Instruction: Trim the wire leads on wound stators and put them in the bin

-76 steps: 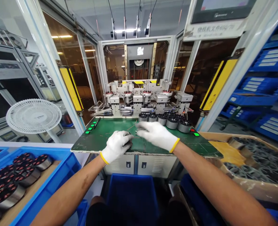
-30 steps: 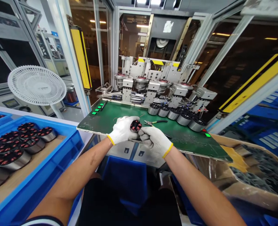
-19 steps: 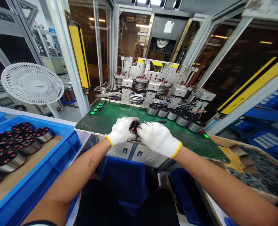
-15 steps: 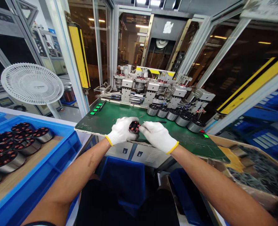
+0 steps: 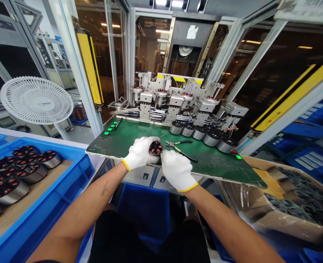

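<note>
My left hand point(image 5: 141, 151), in a white glove with a yellow cuff, is wrapped round a motor stator point(image 5: 156, 148) with black insulation and copper windings. It is held above the front edge of the green worktable point(image 5: 142, 128), its winding face turned up toward me. My right hand point(image 5: 177, 171), gloved alike, is at the stator's right side with fingers pressed together; its fingertips are partly hidden, and what they hold, if anything, I cannot make out. Just beyond it lie diagonal cutters point(image 5: 178, 143) with green-and-black handles, on the table.
Several steel stator cores point(image 5: 212, 138) line the table's right rear, before a winding machine point(image 5: 175, 100). A blue crate point(image 5: 76, 166) of wound stators is at left, beside a white fan point(image 5: 37, 100). A cardboard box point(image 5: 295, 223) of dark parts stands right; a blue bin point(image 5: 143, 204) sits below.
My right hand has moved down and toward me along the stator's right side, uncovering the cutters on the table. My left hand keeps its hold on the stator.
</note>
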`<state>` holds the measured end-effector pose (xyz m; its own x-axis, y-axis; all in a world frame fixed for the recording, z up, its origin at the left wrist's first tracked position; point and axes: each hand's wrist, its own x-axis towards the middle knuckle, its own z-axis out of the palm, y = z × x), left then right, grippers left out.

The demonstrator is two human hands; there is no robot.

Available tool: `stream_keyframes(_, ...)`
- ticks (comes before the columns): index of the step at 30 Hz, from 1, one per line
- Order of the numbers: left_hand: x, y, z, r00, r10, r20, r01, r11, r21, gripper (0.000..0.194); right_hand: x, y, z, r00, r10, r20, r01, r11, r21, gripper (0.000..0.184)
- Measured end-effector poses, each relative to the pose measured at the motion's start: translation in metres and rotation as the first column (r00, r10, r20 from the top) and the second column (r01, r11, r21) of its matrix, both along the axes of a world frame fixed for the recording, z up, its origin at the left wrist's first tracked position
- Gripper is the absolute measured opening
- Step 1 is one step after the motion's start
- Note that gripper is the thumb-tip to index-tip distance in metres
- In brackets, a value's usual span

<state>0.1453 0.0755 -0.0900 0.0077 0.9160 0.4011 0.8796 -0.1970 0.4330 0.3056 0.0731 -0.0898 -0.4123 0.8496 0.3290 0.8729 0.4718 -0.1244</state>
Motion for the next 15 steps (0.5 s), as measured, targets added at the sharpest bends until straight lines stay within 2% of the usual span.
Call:
stream_keyframes(1,0.001,0.000,0.000,1.000,-0.002,-0.004,0.002,1.000,0.002,0.059,-0.001,0.006,0.001,0.997,0.025,-0.070,-0.032,0.993,-0.111,0.040)
stream_keyframes(3,0.001,-0.002,0.002,1.000,-0.007,-0.017,0.007,1.000,-0.003,0.059,-0.001,0.015,0.004,0.972,0.081,-0.220,-0.151,0.935,-0.321,0.044)
stream_keyframes(5,0.002,-0.003,0.004,1.000,0.003,-0.025,-0.003,1.000,-0.022,0.061,0.005,0.021,0.008,0.954,0.140,-0.265,-0.238,0.893,-0.382,0.045)
stream_keyframes(7,0.002,-0.004,0.006,1.000,0.019,-0.023,-0.020,0.999,-0.040,0.062,0.014,0.022,0.016,0.961,0.159,-0.225,-0.223,0.929,-0.296,0.039)
stream_keyframes(9,0.002,-0.004,0.007,1.000,0.016,-0.013,-0.016,0.999,-0.052,0.063,0.023,0.020,0.027,0.977,0.192,-0.095,-0.204,0.970,-0.131,0.031)
stream_keyframes(11,0.002,-0.003,0.007,1.000,0.005,0.001,-0.005,0.998,-0.061,0.062,0.026,0.016,0.038,0.953,0.280,0.118,-0.282,0.959,0.000,0.028)
stream_keyframes(13,0.002,-0.003,0.007,1.000,-0.012,0.005,0.012,0.997,-0.074,0.062,0.023,0.015,0.046,0.891,0.380,0.249,-0.396,0.918,0.015,0.025)
stream_keyframes(14,0.002,-0.003,0.007,1.000,-0.013,0.006,0.013,0.997,-0.078,0.063,0.019,0.016,0.048,0.901,0.401,0.168,-0.400,0.916,-0.040,0.023)
stream_keyframes(15,0.002,-0.003,0.007,1.000,-0.011,0.007,0.012,0.997,-0.078,0.063,0.014,0.017,0.047,0.927,0.375,0.007,-0.372,0.921,-0.116,0.022)
